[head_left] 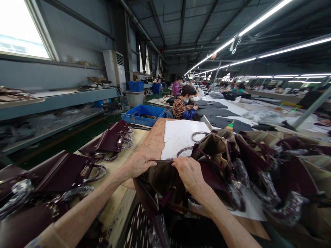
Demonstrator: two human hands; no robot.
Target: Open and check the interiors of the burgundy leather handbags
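A dark burgundy handbag [144,196] with a brownish lining stands upright in front of me, its mouth facing me. My left hand [141,163] pinches the left part of its top edge between thumb and fingers. A short way to the right, my right hand [188,170] grips the same edge. Between the two hands the rim runs fairly straight. Just right of my right hand stands another burgundy handbag [210,172], gaping open with its beige lining showing. The lower part of the held bag falls into shadow.
Finished-looking burgundy bags [64,172] lie on the pale board at left. More open bags [284,172] crowd the right side. White paper [183,132] covers part of the worktable ahead. Beyond are a blue crate [143,115] and a seated co-worker [182,105].
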